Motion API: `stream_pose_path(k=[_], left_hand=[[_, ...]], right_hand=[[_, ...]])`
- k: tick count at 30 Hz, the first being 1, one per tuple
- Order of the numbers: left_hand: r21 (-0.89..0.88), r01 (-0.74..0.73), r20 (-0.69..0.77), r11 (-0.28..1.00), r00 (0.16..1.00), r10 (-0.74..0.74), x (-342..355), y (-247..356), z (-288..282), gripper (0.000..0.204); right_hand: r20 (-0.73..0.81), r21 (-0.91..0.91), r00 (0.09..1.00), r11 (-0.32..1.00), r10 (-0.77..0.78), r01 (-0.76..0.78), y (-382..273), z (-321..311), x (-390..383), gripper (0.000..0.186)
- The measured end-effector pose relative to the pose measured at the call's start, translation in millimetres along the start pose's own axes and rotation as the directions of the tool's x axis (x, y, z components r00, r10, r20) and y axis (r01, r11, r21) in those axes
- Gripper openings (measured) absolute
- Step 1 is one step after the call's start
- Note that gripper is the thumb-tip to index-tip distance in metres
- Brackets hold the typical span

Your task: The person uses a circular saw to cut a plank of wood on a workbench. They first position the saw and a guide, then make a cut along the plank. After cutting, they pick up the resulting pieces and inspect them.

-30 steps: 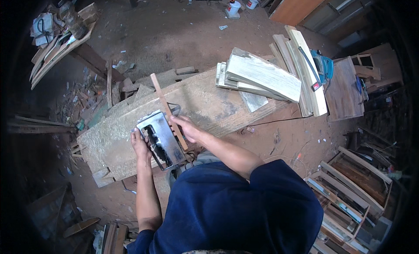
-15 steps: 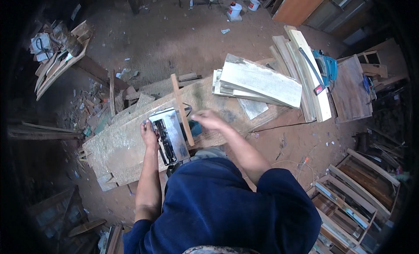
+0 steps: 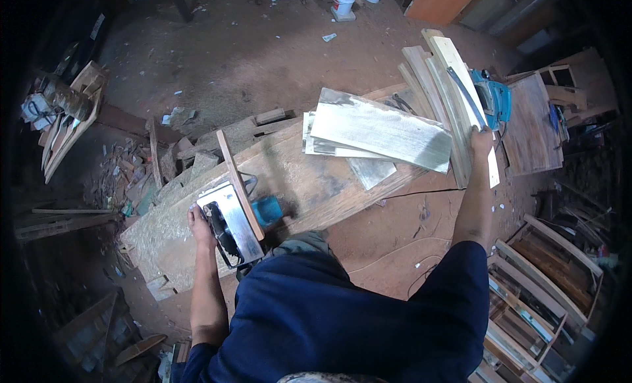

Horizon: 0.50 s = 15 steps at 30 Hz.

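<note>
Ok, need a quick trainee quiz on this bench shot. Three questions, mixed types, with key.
1. Which hand is at the tool with the silver base plate?
2. True or false: a narrow wood strip lies along the plate's right side.
3. The right hand is at: A) a white bucket; B) the near end of a dark strip; C) the orange panel.

Key: 1. the left hand; 2. true; 3. B.
</note>
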<state>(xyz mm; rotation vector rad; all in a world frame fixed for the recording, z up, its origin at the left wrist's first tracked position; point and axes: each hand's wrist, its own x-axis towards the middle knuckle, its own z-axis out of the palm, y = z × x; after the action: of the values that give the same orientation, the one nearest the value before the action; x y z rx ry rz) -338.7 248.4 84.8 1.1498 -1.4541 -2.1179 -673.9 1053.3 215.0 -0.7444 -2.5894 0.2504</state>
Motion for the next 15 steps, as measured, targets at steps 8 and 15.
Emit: stream_pose_path(k=[8, 15], left_hand=[[0.068, 0.038, 0.018, 0.997, 0.999, -0.039, -3.7, 9.8, 7.3, 0.016], [0.071, 0.078, -0.107, 0.994, 0.992, -0.07, -7.4, 3.5, 10.9, 0.019]], right_hand=[[0.163, -0.104, 0.986, 0.994, 0.035, -0.018, 55.4, 23.8, 27.0, 0.043], [0.679, 0.395, 0.666, 0.613, 0.307, -0.684, 59.5, 31.9, 58.4, 0.029]])
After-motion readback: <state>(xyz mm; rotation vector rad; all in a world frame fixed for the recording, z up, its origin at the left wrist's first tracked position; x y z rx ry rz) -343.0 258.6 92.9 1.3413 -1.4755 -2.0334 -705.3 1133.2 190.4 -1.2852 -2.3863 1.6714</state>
